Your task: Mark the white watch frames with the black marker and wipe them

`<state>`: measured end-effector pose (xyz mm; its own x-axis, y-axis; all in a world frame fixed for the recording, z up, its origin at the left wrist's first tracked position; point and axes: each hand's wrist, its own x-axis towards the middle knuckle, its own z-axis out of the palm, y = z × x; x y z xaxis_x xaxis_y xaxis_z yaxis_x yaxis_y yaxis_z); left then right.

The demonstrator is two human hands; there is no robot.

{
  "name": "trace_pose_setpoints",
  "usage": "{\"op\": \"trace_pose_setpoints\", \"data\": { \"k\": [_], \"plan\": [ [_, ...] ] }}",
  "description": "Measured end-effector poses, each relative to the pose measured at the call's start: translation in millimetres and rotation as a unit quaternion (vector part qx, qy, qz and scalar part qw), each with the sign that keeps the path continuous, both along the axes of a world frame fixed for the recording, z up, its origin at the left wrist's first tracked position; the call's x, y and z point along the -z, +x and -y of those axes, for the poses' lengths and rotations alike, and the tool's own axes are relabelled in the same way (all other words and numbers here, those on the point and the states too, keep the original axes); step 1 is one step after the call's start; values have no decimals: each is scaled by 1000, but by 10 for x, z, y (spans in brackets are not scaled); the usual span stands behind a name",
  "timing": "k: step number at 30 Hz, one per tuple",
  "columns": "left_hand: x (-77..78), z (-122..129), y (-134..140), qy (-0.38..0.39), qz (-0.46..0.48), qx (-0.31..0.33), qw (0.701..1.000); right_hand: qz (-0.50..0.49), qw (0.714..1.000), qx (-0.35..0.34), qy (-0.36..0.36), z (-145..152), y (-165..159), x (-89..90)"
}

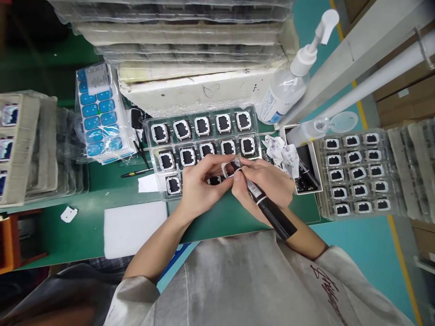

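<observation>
Resting between the bent thumb and fingers of the left hand (200, 185), a small white frame (224, 170) is held over the near edge of a clear tray (204, 112). By the closed fingers of the right hand (267, 181), a thick black marker (273, 213) is gripped, its rear end slanted back toward the body and its front end brought up to the frame; whether the two are touching cannot be told.

Beneath the hands, rows of similar white frames with black centres are seated in the tray, the nearest row being partly covered. Just right of it, crumpled tissue (283, 156) is placed beside an open box (318, 170) in which dark items are kept. Behind these, a pump bottle (283, 95) is stood. Farther right, a second tray (344, 149) is filled with more frames.

To the left, a white pad (134, 228) is laid on the green bench (207, 222); beyond it, a plastic-wrapped pack of blue pieces (99, 113) is set. At the back, more trays (190, 34) are stacked.
</observation>
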<state>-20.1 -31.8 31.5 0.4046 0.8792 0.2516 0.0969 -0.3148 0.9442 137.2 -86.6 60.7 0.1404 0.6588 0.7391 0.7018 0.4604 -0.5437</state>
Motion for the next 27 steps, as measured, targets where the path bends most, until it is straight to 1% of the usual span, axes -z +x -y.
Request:
{"op": "trace_pose_setpoints", "data": {
  "k": [3,7,9,13,16,20,22,27],
  "plan": [
    [3,7,2,23,-16,-7,1000,3,1000,6,13,7,-11,5],
    [36,22,13,53,-24,-21,998,-10,1000,-2,-14,17,7,-2],
    [49,27,18,50,-22,-20,998,-15,1000,-9,-22,18,23,-8],
    [45,37,22,35,-30,-19,999,-7,1000,-7,-9,19,34,-3],
    [43,45,27,38,-34,-18,999,-12,1000,0,-8,25,27,8],
    [43,47,38,51,-12,-10,999,-22,1000,-5,-15,39,28,-8],
    [36,39,36,39,1,-3,999,-31,999,-8,-30,56,43,-40],
    [38,9,21,-33,50,37,998,-59,997,-11,-46,120,67,-131]
  ]
}}
